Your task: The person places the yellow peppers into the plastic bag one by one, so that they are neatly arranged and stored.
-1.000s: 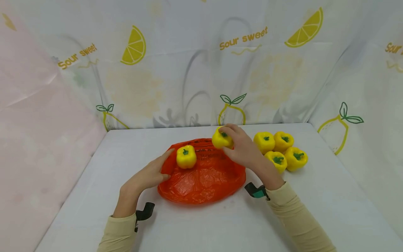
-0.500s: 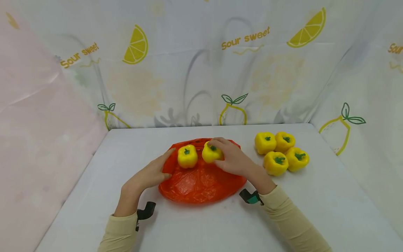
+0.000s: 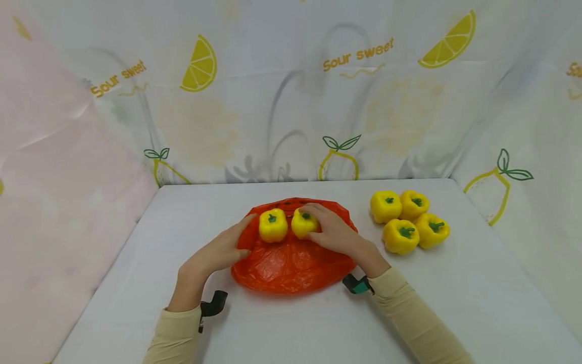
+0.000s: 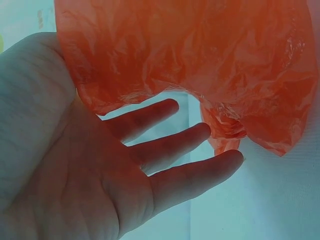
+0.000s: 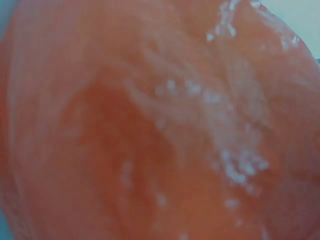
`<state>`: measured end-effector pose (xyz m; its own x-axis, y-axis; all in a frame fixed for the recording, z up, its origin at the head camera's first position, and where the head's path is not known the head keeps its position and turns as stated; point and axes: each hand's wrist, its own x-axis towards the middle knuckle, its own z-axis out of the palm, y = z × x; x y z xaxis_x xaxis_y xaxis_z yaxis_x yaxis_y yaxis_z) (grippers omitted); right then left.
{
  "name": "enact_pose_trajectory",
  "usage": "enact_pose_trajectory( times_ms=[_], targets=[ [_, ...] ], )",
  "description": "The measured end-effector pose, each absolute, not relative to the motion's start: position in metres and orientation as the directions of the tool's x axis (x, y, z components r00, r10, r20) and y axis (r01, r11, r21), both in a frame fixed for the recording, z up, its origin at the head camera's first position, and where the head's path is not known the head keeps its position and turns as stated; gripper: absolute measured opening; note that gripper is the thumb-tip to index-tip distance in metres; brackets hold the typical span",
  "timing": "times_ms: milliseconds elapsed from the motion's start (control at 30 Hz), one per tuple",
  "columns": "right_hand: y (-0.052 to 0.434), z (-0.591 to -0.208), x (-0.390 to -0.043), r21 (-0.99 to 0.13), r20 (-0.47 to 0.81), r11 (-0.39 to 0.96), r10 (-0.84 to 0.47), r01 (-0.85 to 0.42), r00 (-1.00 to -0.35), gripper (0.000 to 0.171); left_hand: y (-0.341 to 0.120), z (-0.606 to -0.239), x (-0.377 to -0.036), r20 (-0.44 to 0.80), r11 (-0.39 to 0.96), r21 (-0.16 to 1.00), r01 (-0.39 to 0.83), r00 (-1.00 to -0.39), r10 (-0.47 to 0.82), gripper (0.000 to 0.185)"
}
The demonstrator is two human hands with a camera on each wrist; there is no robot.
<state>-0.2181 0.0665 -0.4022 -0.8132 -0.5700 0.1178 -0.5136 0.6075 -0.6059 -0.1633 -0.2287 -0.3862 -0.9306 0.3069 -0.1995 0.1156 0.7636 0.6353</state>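
Observation:
A red plastic bag (image 3: 286,268) lies in the middle of the table in the head view, with one yellow bell pepper (image 3: 273,226) resting on or in it. Just right of that pepper, my right hand (image 3: 335,230) grips another yellow bell pepper (image 3: 302,226) over the bag. My left hand (image 3: 218,250) is at the bag's left edge, thumb and fingers apart. In the left wrist view, three straight fingers (image 4: 195,182) extend below the red plastic, which hides the thumb and index finger. Red plastic fills most of the right wrist view, concealing my right hand there.
Several yellow bell peppers (image 3: 400,236) sit grouped to the right of the bag. The white table (image 3: 291,328) ends at a printed cloth backdrop (image 3: 254,116). A dark camera mount is on each wrist.
My right hand has carried its pepper left and down, from the bag's right side to beside the other pepper. My left hand has kept its place at the bag's edge.

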Motion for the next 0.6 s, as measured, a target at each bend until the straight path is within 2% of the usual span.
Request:
enact_pose_trajectory(
  times_ms=[600],
  targets=[
    [0.068, -0.416, -0.219, -0.651, 0.19, 0.55, -0.549, -0.523, -0.814, 0.054, -0.225, -0.387, -0.162, -0.212, 0.774, 0.623, 0.113, -0.928, 0.306, 0.082]
  ],
)
